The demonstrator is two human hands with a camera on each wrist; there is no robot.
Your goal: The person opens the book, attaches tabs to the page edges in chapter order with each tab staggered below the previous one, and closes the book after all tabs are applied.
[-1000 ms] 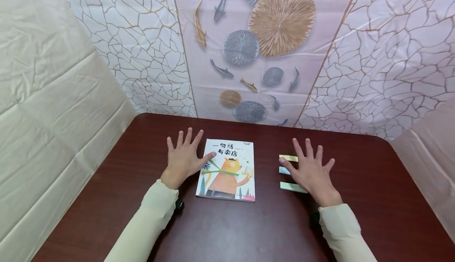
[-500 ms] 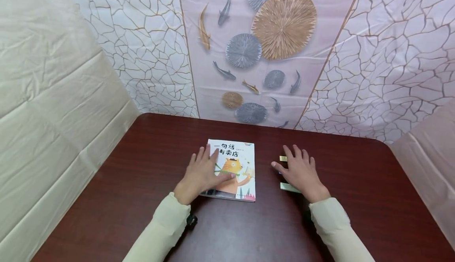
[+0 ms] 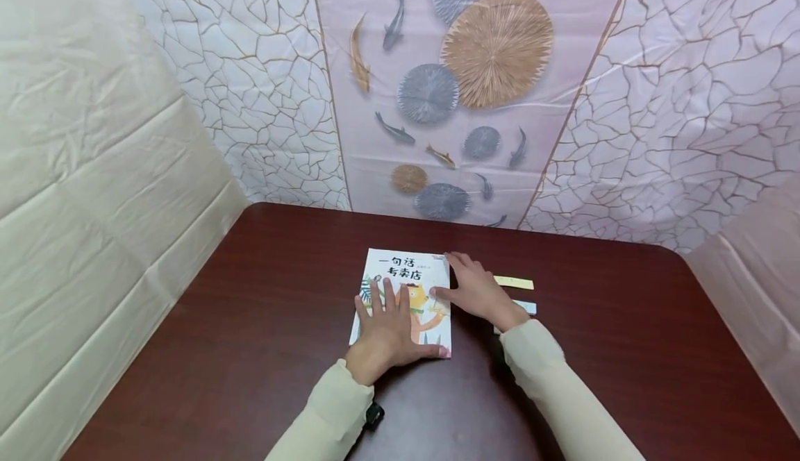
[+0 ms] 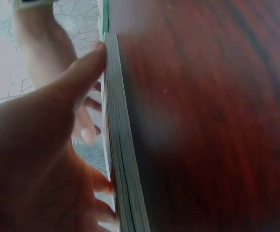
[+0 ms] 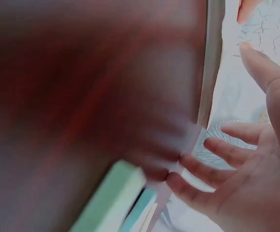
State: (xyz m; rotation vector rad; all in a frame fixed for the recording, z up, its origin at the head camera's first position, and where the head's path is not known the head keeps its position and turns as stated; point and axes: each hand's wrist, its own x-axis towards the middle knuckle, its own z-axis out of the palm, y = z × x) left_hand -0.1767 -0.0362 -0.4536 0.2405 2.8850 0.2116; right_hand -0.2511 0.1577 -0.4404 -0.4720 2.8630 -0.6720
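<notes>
A thin picture book [image 3: 405,262] with an orange cat on its white cover lies on the dark red table. My left hand [image 3: 386,332] spreads over the lower part of the cover, its thumb along the bottom right corner. In the left wrist view that thumb lies right at the edge of the pages [image 4: 122,140]. My right hand [image 3: 480,294] is at the book's upper right edge, fingers extended and thumb over the cover. The right wrist view shows its palm [image 5: 258,179] with nothing held. The fingers of both hands are straight or relaxed.
Right of the book lie a yellow strip [image 3: 515,282], a light blue strip [image 3: 527,306] and a green strip [image 3: 496,330], partly hidden under my right forearm. In the right wrist view, the green strip [image 5: 111,198] looks thick like a block. A patterned cloth [image 3: 250,86] hangs behind the table.
My left hand has moved right and nearer, from the book's left side onto its lower cover. My right hand has left the strips and moved left to the book's right edge.
</notes>
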